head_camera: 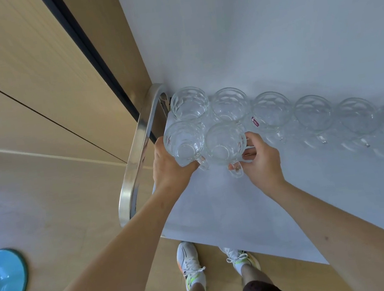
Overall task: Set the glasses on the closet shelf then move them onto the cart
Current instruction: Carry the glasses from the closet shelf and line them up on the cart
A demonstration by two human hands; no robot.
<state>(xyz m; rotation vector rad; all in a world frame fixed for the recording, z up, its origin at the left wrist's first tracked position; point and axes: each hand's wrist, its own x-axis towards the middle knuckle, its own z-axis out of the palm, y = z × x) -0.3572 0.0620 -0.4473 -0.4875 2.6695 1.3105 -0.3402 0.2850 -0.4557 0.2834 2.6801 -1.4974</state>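
The person is standing at the cart (269, 35), both hands down on its pale top surface, each one wrapped round a handled glass. The left hand (168, 167) is gripping the left glass (183, 143) from its outer side, fingers hidden behind the glass body. The right hand (260, 158) is holding the right glass (225, 144) — its fingers (249, 153) are curling in by the handle, which is pointing back toward the person. Whether the bases are already resting on the cart cannot be told.

Just beyond the fingers, a back row of glasses (272, 109) is running off to the right, touching or nearly so. Judging from this, the coming move is turning on that row: the held pair is sitting directly in front of it, beside the metal handle rail (137, 153) at the left fingers' side.
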